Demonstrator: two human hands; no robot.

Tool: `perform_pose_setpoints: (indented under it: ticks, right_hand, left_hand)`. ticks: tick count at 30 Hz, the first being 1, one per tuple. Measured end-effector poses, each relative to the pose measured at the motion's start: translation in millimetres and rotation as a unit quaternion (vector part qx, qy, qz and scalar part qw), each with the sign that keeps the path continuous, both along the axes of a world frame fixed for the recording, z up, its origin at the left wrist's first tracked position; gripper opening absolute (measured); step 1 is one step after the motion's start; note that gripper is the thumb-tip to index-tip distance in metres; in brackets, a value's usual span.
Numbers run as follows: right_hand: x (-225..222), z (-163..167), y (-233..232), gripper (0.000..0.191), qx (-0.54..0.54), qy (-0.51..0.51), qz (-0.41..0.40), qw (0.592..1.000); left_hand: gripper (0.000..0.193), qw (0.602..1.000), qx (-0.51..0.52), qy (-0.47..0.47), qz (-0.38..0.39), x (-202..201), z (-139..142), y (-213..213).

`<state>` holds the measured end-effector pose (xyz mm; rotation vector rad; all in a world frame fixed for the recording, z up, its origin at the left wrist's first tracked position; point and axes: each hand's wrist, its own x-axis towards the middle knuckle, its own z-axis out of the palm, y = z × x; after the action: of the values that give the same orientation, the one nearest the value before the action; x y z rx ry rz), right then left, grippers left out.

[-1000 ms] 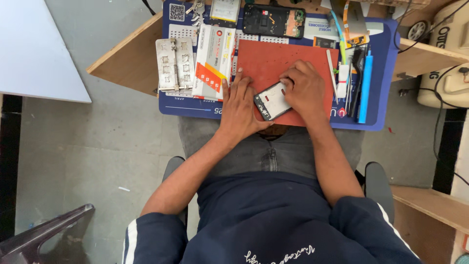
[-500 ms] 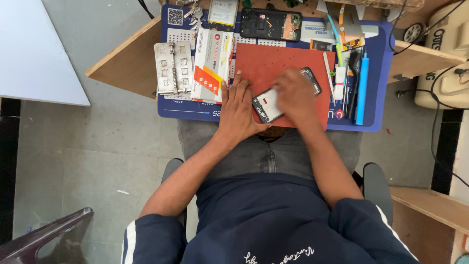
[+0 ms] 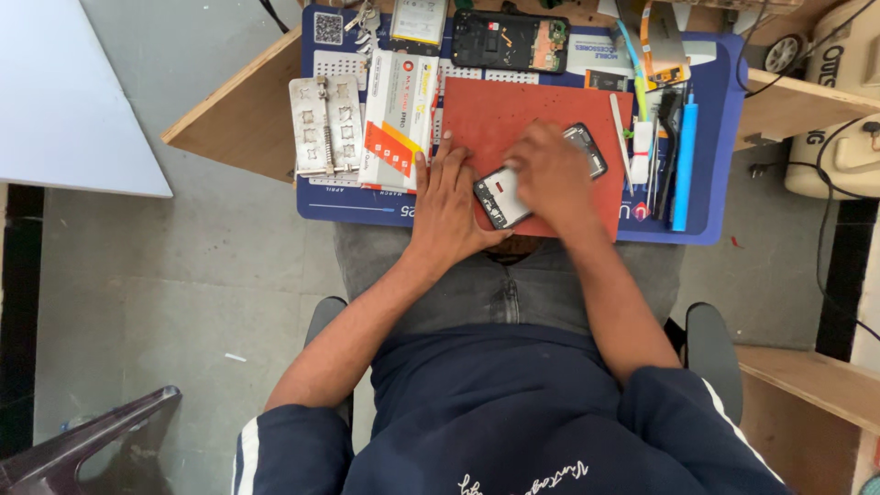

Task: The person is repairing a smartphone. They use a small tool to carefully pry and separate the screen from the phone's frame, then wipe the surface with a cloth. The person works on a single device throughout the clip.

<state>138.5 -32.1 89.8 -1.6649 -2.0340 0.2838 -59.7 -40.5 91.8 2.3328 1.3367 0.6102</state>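
Metal jig: one grey perforated plate [image 3: 325,126] lies at the left end of the blue mat [image 3: 715,119], on the wooden worktop [image 3: 240,119].
Boxes: one white and orange carton [image 3: 399,119] lies just right of the plate.
Left hand: the left hand [image 3: 449,206] lies flat on the red pad [image 3: 513,110], fingers spread wide, thumb side touching the near end of the opened phone [image 3: 500,195], steadying it.
Phones: two. The opened phone lies tilted on the red pad between the hands; a second black shell [image 3: 511,40] lies at the far edge of the mat.
Right hand: the right hand [image 3: 550,179] covers the middle of the opened phone, blurred; I cannot tell whether its fingers pinch anything.
Step in hand: judging by the grip, work on the phone's exposed inside.
Next move calls for: a firm left hand and small, careful right fingertip work.
Tools: one blue-handled tool [image 3: 684,156] and several slimmer ones, too crowded to count, lie at the right.
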Motion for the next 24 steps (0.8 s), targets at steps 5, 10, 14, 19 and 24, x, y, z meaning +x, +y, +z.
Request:
perform_pose_setpoints:
  ticks: [5,10,14,19,24]
  right_hand:
    - [13.9,8.7,1.0,0.005,-0.029,0.098,-0.077,0.992]
    - [-10.1,-5.5,-2.1,0.014,-0.005,0.086,0.048,0.995]
    - [22.9,-7.1,7.1,0.008,0.021,0.039,-0.028,0.999]
    - [27.5,-13.0,2.4,0.006,0.026,0.065,-0.071,0.995]
    - [-7.3,-19.3,1.8,0.006,0.033,0.063,0.081,0.994]
  left_hand:
    - [0.09,1.0,0.0,-0.005,0.001,0.3,-1.3,-0.1]
    - [0.087,1.0,0.005,-0.015,0.003,0.4,-1.1,-0.1]
    - [0.085,1.0,-0.006,-0.005,0.005,-0.7,0.0,-0.8]
    - [0.086,1.0,-0.004,-0.012,0.003,0.8,-0.5,0.3]
    - [0.086,1.0,0.002,-0.019,0.005,0.1,-1.2,-0.9]
